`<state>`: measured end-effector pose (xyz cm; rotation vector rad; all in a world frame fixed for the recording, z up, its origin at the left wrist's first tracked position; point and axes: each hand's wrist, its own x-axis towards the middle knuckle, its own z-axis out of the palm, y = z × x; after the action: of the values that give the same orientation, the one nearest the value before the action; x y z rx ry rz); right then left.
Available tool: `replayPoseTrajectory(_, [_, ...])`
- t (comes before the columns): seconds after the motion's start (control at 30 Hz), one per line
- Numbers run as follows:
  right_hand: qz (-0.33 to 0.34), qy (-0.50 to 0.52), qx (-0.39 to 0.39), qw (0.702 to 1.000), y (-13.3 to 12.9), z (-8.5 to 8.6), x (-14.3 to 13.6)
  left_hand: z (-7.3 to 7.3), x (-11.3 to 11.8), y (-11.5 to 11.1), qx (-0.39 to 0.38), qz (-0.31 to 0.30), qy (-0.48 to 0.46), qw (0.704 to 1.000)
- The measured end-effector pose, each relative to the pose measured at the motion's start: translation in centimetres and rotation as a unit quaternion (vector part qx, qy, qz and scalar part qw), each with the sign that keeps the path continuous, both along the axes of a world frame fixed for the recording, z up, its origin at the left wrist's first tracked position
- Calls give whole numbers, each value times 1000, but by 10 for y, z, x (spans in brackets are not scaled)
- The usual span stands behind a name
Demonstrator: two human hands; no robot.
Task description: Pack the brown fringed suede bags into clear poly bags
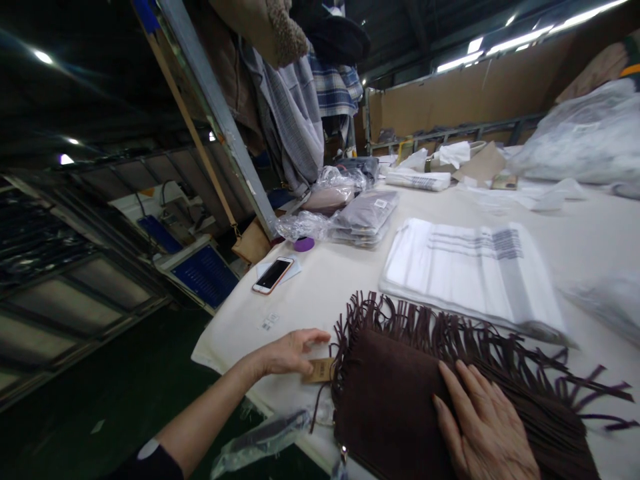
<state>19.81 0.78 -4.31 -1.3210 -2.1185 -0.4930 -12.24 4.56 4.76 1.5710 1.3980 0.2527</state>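
A dark brown fringed bag (395, 393), suede-looking, lies on the cloth-covered table in front of me, its long fringe fanned along the far and right sides. My right hand (483, 423) rests flat on the bag with its fingers apart. At the bag's left edge is my left hand (295, 352), its fingers stretched toward the fringe and a gap between index finger and thumb. Its thumb meets the corner of a small tan card tag (320, 371), which lies against the bag. A metal clasp (344, 453) shows at the bag's lower left corner.
Beyond the bag lies a folded white cloth with grey stripes (465, 267). A phone (273, 275), a purple tape roll (303, 244) and bagged grey textiles (367, 217) sit further left. Clear plastic (265, 437) hangs over the near edge. A metal post (220, 113) rises behind.
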Motion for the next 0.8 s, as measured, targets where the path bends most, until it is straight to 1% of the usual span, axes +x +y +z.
replayPoseTrajectory(0.07, [5,-10,-5,1000,0,-3,2,-5,6,-5,29,-27,51,998])
replayPoseTrajectory(0.13, [9,-19,-11,1000,-1,-4,3,-7,13,-8,56,-32,103,993])
replayPoseTrajectory(0.23, [3,-16,-16,1000,-2,-3,2,-6,19,-11,56,-6,167,984])
replayPoseTrajectory(0.33, [-7,4,-4,1000,-1,1,0,3,14,-19,32,33,207,977])
replayPoseTrajectory(0.4, [-10,12,6,1000,-1,3,-2,13,7,-33,25,54,220,974])
replayPoseTrajectory(0.47, [-8,9,7,1000,0,4,-2,23,0,-52,22,67,227,971])
replayPoseTrajectory(0.57, [1,2,6,1000,-1,5,-3,33,-6,-84,-21,57,266,962])
replayPoseTrajectory(0.63, [1,7,4,1000,-1,5,-2,36,-4,-98,-37,42,298,953])
replayPoseTrajectory(0.7, [3,9,2,1000,-1,4,-1,35,4,-102,-2,33,300,953])
replayPoseTrajectory(0.77, [8,7,1,1000,-1,2,0,30,16,-95,56,45,269,961])
replayPoseTrajectory(0.8, [10,3,0,1000,-1,1,0,26,23,-90,74,63,245,965])
